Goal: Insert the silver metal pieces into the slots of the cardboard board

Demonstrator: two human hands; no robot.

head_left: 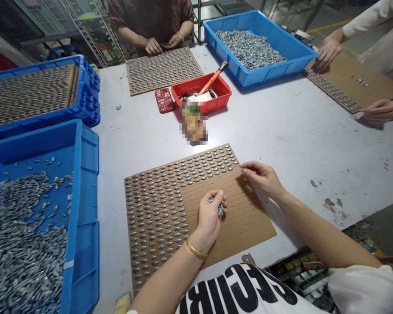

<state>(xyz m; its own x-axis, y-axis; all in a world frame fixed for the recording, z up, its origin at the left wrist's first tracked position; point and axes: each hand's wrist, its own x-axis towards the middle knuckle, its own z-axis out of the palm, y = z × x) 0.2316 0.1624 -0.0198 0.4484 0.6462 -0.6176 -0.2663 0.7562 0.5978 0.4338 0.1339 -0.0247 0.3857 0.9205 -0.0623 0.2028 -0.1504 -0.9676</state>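
While black lettering on the white shirt [239, 290] reads "GIRL", the left hand [209, 220] closes around grey metal pieces [218, 206] above the cardboard board [245, 222]; the right hand [260, 178], narrowly open, lies by the board's rows.

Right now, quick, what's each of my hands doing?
Left hand: closed, holding a clump of grey metal pieces.
Right hand: loosely open, nothing visible in it.

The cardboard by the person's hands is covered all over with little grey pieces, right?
Not all over. The head view shows the cardboard bare at its near right part; the little grey pieces cover only its far and left parts.
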